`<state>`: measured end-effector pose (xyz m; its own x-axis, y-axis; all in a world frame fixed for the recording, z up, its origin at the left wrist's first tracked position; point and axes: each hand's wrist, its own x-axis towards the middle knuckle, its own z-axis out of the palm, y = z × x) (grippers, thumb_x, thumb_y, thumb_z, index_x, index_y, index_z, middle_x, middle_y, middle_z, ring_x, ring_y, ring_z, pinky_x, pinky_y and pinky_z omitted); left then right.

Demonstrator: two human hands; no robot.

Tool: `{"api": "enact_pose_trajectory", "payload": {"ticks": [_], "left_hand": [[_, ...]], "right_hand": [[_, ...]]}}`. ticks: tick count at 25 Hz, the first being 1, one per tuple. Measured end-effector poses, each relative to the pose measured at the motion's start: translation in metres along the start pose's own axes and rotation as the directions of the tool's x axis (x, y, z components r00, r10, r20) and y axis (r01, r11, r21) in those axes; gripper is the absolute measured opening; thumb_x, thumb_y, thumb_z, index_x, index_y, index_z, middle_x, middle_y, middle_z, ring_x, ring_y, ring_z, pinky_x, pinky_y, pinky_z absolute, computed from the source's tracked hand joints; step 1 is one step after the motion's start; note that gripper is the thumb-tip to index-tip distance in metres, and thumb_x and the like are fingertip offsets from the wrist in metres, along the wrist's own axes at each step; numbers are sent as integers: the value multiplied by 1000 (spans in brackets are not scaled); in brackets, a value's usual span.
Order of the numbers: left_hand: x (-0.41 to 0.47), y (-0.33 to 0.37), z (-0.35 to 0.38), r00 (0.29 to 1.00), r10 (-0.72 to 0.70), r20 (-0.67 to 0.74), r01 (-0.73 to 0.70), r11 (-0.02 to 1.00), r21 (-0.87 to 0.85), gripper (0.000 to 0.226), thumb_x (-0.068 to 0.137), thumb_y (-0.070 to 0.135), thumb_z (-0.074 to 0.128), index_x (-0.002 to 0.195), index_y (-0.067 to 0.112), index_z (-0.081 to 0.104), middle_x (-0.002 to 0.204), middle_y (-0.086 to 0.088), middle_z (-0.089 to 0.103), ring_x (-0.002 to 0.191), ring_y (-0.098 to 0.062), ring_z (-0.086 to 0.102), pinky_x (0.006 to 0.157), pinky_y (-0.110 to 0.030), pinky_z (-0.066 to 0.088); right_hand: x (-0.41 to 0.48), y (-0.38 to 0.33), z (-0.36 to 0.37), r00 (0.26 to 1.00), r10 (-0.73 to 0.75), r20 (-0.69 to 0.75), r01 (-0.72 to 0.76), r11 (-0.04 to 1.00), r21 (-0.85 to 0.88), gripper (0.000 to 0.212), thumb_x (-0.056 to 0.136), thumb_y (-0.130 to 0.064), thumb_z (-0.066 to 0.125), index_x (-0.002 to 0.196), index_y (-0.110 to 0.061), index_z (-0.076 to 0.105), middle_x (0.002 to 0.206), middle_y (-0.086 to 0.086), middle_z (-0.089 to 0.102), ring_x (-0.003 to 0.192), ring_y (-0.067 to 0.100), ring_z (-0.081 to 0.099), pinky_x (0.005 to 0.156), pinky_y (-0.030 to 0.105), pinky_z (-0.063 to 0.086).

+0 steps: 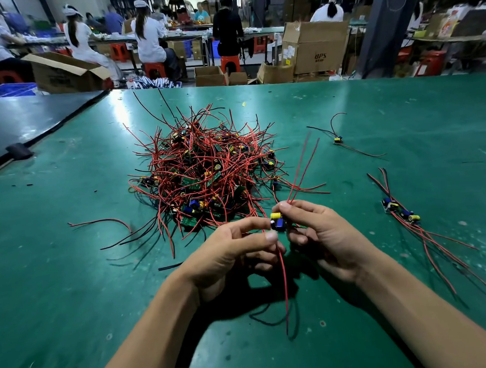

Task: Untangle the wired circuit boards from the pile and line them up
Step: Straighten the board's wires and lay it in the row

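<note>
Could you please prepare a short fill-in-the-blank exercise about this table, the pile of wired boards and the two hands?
1. The pile of wired boards lies on a ____ table.
2. The left hand and the right hand hold a circuit board whose two long wires pointing upward are ____.
3. The boards already separated lie to the ____ of the pile.

Missing words: green; red; right.

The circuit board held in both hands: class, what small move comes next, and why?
Probably lay the board beside the sorted boards on the right: left hand and right hand hold it clear of the pile, its wires free.
</note>
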<state>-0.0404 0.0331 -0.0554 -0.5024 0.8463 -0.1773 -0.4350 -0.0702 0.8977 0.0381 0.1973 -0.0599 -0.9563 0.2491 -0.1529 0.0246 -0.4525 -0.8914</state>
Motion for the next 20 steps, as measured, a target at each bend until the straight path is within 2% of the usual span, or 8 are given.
{"api": "enact_pose_trajectory", "payload": {"ticks": [2,4,7,9,11,13,15,20], "left_hand": [[2,0,3,999,15,-47,-13,999,42,42,83,30,71,113,2,63,85,-13,70,64,-18,63,58,-23,53],[5,-3,5,993,45,-106,-36,996,82,38,78,35,71,102,5,68,78,-6,68,58,-14,61,54,-21,50],[7,-7,5,990,76,-117,-63,992,109,19,73,25,75,87,12,73,74,-4,66,55,-11,57,54,-20,45],[8,-9,6,989,99,-109,-83,986,142,20,73,18,76,91,9,74,77,-8,65,59,-13,55,54,-21,43],[10,-11,8,984,136,-117,-105,965,240,17,80,9,74,95,2,72,79,-13,64,57,-13,55,51,-19,46],[13,-14,10,975,180,-131,-124,927,354,9,85,5,70,94,2,71,78,-14,64,54,-12,56,51,-20,49],[15,-15,12,969,200,-144,-133,918,374,7,87,7,69,91,1,70,77,-13,65,55,-12,58,51,-21,51],[21,-19,14,954,195,-227,-104,927,360,13,91,7,63,86,1,72,70,-8,67,54,-12,55,49,-19,46]], "right_hand": [[-1,0,-1,1000,-4,15,5,999,-44,17,74,-25,80,86,-15,75,81,5,65,60,12,42,56,24,35],[-1,0,0,999,19,33,-16,996,-85,15,70,-27,84,80,-19,75,77,4,63,59,12,45,56,23,36],[-1,0,-1,999,19,28,-16,993,-117,21,74,-32,82,83,-15,75,80,7,60,61,11,41,56,21,36],[-1,-2,-2,1000,-15,-17,12,986,-168,26,74,-36,78,80,-11,75,69,2,58,50,7,37,44,15,30],[0,-3,-5,993,-75,-85,44,945,-323,39,71,-43,79,82,-5,74,66,8,53,47,9,35,42,18,24],[1,-2,-8,984,-142,-110,80,895,-440,52,68,-48,80,86,0,71,70,15,49,47,11,34,43,22,22],[1,-1,-8,983,-151,-103,90,892,-442,53,69,-48,79,89,0,70,67,14,49,46,11,35,42,20,24],[1,5,-7,996,-60,-71,32,939,-341,33,85,-35,75,94,-3,71,53,1,49,38,10,36,39,18,29]]}}
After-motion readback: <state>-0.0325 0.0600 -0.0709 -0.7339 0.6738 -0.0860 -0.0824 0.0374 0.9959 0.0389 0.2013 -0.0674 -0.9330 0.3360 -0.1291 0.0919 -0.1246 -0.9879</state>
